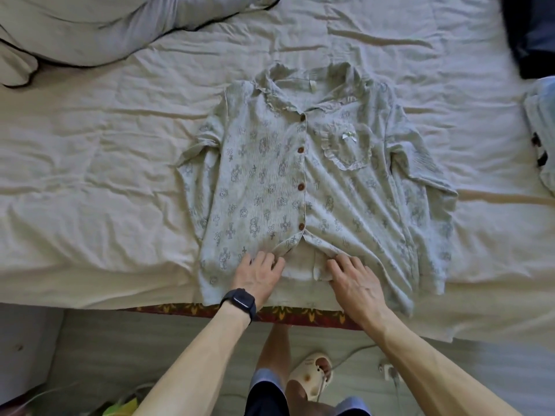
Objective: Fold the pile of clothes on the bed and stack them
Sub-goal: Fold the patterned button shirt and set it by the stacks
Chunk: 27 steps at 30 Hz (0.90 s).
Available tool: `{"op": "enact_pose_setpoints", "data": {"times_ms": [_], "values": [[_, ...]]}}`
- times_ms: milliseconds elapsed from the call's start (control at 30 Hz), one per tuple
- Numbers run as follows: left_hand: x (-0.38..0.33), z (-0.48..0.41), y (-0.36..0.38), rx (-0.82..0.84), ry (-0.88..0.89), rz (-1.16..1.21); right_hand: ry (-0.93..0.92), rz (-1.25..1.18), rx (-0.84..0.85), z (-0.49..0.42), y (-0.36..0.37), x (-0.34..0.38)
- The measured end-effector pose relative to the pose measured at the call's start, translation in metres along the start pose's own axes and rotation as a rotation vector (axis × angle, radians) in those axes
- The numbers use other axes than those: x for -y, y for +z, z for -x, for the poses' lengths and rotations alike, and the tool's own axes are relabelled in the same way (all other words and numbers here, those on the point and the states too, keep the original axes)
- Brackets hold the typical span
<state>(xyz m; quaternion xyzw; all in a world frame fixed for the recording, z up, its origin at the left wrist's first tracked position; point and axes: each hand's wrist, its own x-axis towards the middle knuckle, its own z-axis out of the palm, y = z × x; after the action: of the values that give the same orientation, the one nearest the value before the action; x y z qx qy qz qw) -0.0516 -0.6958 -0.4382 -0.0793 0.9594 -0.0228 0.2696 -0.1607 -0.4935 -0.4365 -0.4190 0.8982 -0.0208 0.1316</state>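
Observation:
A pale green printed pyjama shirt (315,187) with brown buttons, a frilled collar and a frilled chest pocket lies face up and spread out on the bed, its hem at the near edge. My left hand (259,276), with a dark watch on its wrist, rests on the left front panel at the hem, fingers lightly bent on the cloth. My right hand (354,283) presses on the right front panel's lower corner, where the hem is parted and turned up. Both short sleeves lie out to the sides.
The cream bed sheet (105,175) is wrinkled all round the shirt. A grey pillow with dark piping (90,28) lies at the far left. Dark clothing (531,34) and a pale garment (542,130) sit at the right edge. Below are the floor, my slippered foot and a cable.

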Motion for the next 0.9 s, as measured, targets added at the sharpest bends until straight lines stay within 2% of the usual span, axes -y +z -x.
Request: {"op": "enact_pose_setpoints", "data": {"times_ms": [167, 200, 267, 367, 433, 467, 533, 600, 633, 700, 800, 900], "values": [[-0.005, 0.028, -0.01, -0.385, -0.08, 0.235, 0.02, -0.099, -0.101, 0.006, -0.004, -0.005], [-0.007, 0.035, -0.01, -0.419, -0.071, 0.277, 0.006, -0.123, -0.133, 0.011, -0.006, -0.004], [-0.013, 0.047, -0.008, -0.42, 0.039, 0.285, -0.086, -0.154, -0.144, 0.024, -0.007, 0.001], [-0.028, 0.063, -0.003, -0.381, 0.242, 0.211, -0.239, -0.136, -0.067, 0.053, -0.005, 0.014], [-0.038, 0.066, 0.001, -0.302, 0.322, 0.149, -0.232, -0.093, -0.012, 0.066, 0.0, 0.023], [-0.043, 0.065, 0.002, -0.206, 0.322, 0.124, -0.182, -0.081, 0.018, 0.069, 0.003, 0.025], [-0.048, 0.057, 0.014, 0.011, 0.246, 0.077, -0.06, -0.079, 0.117, 0.07, 0.008, 0.027], [-0.047, 0.049, 0.021, 0.114, 0.205, 0.103, -0.04, -0.094, 0.239, 0.067, 0.014, 0.024], [-0.046, 0.046, 0.024, 0.112, 0.202, 0.131, -0.053, -0.124, 0.273, 0.066, 0.016, 0.022], [-0.04, 0.043, 0.027, 0.072, 0.152, 0.237, -0.067, -0.167, 0.215, 0.063, 0.014, 0.02], [-0.02, 0.043, 0.022, -0.068, -0.066, 0.417, -0.025, -0.169, 0.056, 0.052, 0.001, 0.019], [0.011, 0.037, 0.015, -0.092, -0.239, 0.472, -0.004, -0.159, -0.024, 0.024, -0.014, 0.023]]}}
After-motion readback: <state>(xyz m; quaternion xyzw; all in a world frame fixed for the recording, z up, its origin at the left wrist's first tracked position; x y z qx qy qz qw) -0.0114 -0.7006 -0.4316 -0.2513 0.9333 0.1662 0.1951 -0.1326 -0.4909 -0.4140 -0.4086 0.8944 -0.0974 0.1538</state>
